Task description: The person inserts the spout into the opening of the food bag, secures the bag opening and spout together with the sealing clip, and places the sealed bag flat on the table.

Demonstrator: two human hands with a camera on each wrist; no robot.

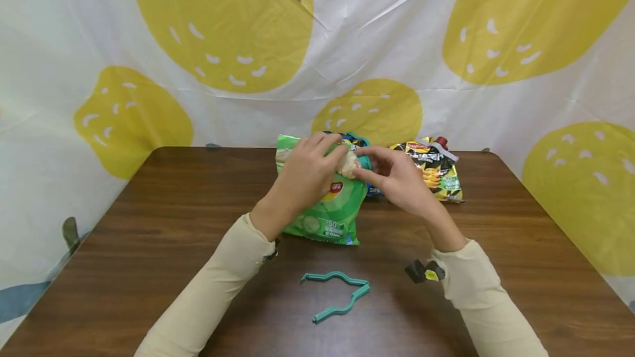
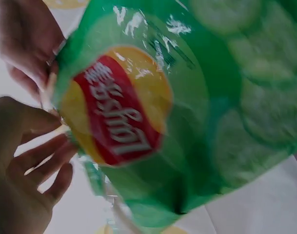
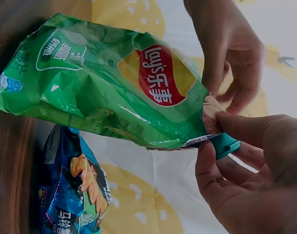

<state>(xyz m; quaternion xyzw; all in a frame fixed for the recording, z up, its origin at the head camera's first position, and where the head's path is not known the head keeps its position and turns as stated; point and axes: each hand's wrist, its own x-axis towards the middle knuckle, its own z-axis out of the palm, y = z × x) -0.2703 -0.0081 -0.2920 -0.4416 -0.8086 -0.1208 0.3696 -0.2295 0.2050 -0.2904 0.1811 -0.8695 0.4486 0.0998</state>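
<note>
Upright on the table, a green Lay's chip bag (image 1: 322, 211) has its top edge between both hands. My left hand (image 1: 310, 167) pinches this edge from the left, and my right hand (image 1: 402, 180) pinches it from the right. In the right wrist view, the right thumb lies on a pale, chip-patterned patch (image 3: 210, 114) at the bag's top, with a teal piece (image 3: 224, 145) by the fingers beneath. Nearer the front, a teal bag clip (image 1: 364, 290) lies unfolded on the table.
Behind the green bag stands a blue chip bag (image 3: 72, 195), mostly hidden in the head view. A black and yellow Lay's bag (image 1: 436, 175) with a pale clip (image 1: 439, 147) across its top is at the back right. A fruit-print cloth (image 1: 238, 26) hangs behind the table.
</note>
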